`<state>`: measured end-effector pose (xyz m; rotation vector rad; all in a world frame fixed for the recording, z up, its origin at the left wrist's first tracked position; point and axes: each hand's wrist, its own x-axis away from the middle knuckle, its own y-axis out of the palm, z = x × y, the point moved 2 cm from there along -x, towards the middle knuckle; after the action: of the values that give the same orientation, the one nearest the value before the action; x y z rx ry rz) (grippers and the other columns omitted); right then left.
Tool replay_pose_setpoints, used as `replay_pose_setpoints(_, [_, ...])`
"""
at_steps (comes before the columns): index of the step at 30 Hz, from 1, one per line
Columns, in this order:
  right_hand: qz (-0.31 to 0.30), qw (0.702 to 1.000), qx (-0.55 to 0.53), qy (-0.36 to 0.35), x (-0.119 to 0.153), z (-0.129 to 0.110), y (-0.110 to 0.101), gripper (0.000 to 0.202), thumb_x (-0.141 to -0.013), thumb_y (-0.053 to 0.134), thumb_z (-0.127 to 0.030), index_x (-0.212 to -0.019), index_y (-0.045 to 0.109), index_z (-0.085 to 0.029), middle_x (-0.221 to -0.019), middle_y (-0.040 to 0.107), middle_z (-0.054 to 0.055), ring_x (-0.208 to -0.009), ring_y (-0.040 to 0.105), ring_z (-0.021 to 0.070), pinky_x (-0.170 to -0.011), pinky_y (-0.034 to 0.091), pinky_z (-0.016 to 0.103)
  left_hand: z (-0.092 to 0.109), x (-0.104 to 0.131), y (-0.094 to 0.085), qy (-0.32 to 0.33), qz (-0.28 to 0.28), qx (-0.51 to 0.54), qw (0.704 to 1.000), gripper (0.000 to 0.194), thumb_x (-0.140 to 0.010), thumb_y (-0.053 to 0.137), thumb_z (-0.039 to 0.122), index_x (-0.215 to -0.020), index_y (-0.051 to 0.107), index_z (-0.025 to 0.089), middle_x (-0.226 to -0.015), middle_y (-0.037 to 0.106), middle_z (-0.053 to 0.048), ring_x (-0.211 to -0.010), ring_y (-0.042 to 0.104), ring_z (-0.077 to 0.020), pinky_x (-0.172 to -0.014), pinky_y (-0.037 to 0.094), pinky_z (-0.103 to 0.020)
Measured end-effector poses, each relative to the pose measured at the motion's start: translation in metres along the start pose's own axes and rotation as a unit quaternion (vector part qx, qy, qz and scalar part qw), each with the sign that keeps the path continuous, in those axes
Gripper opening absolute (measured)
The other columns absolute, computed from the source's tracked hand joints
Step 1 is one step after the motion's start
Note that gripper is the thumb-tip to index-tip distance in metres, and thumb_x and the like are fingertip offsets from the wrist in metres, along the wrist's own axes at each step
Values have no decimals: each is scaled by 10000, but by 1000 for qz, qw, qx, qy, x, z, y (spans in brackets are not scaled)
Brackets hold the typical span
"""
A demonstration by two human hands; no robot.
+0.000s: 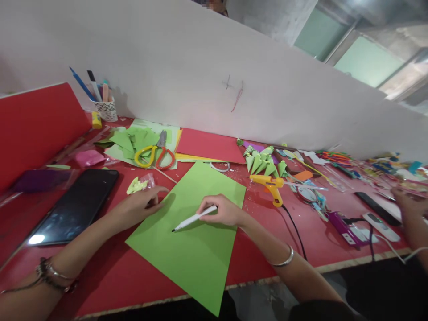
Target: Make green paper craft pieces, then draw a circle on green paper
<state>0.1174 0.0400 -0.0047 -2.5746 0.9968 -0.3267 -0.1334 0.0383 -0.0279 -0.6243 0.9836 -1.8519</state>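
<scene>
green sheet (pixel 187 258) lies askew on the red surface (pixel 110 276), near corner poking past the front edge. right hand (pixel 223 210): grip closed round a white pen (pixel 192 220), well back from the dark tip; tip down, close over the sheet, can't tell if touching. left hand (pixel 133 210) by the sheet's left edge, grip loose, nothing held. for clean marking, best to press the left fingers flat so the paper won't swivel, bring the overhanging corner onto the surface for firm backing, hold the pen nearer its tip. glue gun (pixel 267 180) just beside the sheet's right corner, keep paper off its nozzle.
</scene>
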Motion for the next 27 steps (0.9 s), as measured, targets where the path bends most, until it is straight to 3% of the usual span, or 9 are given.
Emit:
replay_pose_setpoints(8, [-76, 994, 39, -70, -10, 7, -4, 225, -757, 576, -262, -951, 658, -183, -854, 643, 40, -715, 555, 119, -653, 431, 243, 5, 0, -3, -1, -13, -5, 1000, 317, -816, 385, 385, -1057, 485, 205, -637, 536, 20, -560, 476, -113, -521, 331, -206])
replay_pose_setpoints(14, [-105, 992, 30, -57, -13, 12, -6, 227, -761, 568, -265, -951, 662, -184, -835, 623, 38, -654, 515, 97, -577, 411, 216, 7, 0, -4, -3, -21, -6, 1000, 327, -819, 379, 379, -1066, 482, 191, -635, 524, 21, -563, 473, -115, -532, 334, -209])
replay_pose_setpoints(19, [-130, 988, 42, -71, -16, 10, -5, 225, -773, 558, -263, -957, 660, -183, -846, 609, 36, -680, 508, 94, -602, 401, 216, 7, 0, -4, -3, -23, -12, 1000, 326, -824, 374, 371, -1070, 486, 189, -648, 524, 19, -584, 480, -118, -545, 331, -209])
replay_pose_setpoints(27, [-97, 991, 64, -59, -18, 10, -3, 246, -785, 549, -320, -969, 650, -192, -776, 550, 16, -588, 431, 73, -519, 343, 199, 8, 1, -5, -4, -28, 1, 1000, 335, -823, 371, 381, -1083, 473, 196, -650, 523, 14, -583, 476, -121, -535, 324, -209])
